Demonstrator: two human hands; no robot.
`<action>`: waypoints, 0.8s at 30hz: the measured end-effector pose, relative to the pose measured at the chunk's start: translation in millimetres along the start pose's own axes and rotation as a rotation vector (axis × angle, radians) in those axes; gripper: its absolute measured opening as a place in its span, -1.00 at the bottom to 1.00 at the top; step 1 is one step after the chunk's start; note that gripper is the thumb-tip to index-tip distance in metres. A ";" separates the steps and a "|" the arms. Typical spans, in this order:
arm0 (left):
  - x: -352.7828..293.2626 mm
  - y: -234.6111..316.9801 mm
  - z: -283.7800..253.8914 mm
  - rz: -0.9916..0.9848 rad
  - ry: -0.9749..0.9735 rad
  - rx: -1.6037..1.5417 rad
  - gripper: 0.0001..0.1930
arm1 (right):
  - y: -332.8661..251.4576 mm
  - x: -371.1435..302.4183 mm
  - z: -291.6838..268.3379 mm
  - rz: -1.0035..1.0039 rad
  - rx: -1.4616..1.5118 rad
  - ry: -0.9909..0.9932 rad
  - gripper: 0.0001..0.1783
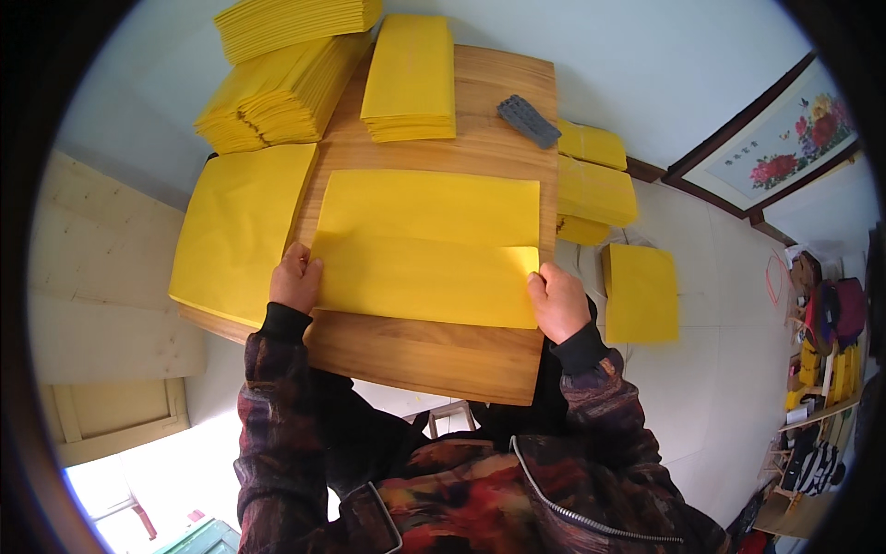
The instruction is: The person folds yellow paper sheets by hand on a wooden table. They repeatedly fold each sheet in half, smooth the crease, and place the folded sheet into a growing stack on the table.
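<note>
A large yellow sheet (425, 203), like thick paper or felt, lies on the wooden table (425, 360) in front of me. Its near part is doubled upward, and a lighter edge crosses the middle of it. At its left side my left hand (296, 280) is closed, pinching the yellow material between thumb and fingers. My right hand (561, 300) grips the right side the same way, thumb on top, its fingers partly hidden beneath. Left of this sheet rests a pile of flat yellow sheets (240, 231), close to my left hand.
Folded yellow sheets form a neat stack (411, 83) at the far side. Taller yellow bundles (277, 92) stand far left. A dark grey flat object (528, 121) lies far right. More yellow stacks (595, 192) and a yellow pile (641, 294) sit beyond the table's right edge.
</note>
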State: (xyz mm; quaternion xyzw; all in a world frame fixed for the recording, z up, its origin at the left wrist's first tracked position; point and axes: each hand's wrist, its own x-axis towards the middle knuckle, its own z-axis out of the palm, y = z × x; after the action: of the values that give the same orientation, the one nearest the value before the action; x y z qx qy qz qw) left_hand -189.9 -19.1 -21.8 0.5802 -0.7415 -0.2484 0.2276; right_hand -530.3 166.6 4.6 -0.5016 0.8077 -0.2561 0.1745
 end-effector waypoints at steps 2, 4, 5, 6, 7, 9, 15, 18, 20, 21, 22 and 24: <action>0.3 1.5 0.3 0.020 0.019 0.044 -0.80 | -1.1 0.6 0.9 -0.006 -0.031 0.015 -0.69; 0.6 2.5 1.0 0.022 0.019 0.000 -0.80 | -2.1 0.3 1.2 0.003 -0.050 0.023 -0.69; 0.5 2.6 1.3 0.006 0.011 -0.014 -0.81 | -2.7 -0.1 1.3 0.015 -0.075 0.015 -0.69; 0.8 2.5 1.4 0.026 0.017 -0.010 -0.81 | -3.5 -0.3 1.5 0.027 -0.099 0.008 -0.70; 1.0 2.1 1.5 0.030 0.016 -0.003 -0.82 | -4.3 -0.7 1.7 0.038 -0.126 0.001 -0.70; 1.1 1.3 2.0 0.042 0.023 0.013 -0.82 | -6.7 -1.1 2.8 0.042 -0.180 0.011 -0.70; 0.7 -0.1 4.9 0.054 0.063 -0.011 -0.81 | -15.8 -2.9 3.3 0.095 -0.249 0.017 -0.68; 2.4 -1.6 6.6 0.052 0.071 -0.009 -0.80 | -20.3 -1.5 0.1 0.131 -0.299 -0.031 -0.67; 2.7 -3.0 8.4 0.079 0.102 -0.029 -0.78 | -23.5 -0.1 -0.4 0.135 -0.303 -0.030 -0.66; 2.9 -4.2 8.8 0.087 0.119 -0.013 -0.78 | -24.3 0.0 -0.4 0.136 -0.293 -0.015 -0.65; 2.9 -5.4 9.6 0.091 0.124 0.003 -0.79 | -24.3 0.2 -0.2 0.143 -0.289 -0.008 -0.65; 2.9 -7.3 12.6 0.099 0.140 0.022 -0.79 | -22.7 0.6 0.9 0.156 -0.301 -0.012 -0.64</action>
State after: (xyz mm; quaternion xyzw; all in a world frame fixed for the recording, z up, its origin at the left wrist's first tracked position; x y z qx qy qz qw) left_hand -193.0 -22.1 -36.0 0.5613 -0.7542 -0.1877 0.2845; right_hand -513.7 157.5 17.2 -0.4593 0.8724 -0.1150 0.1217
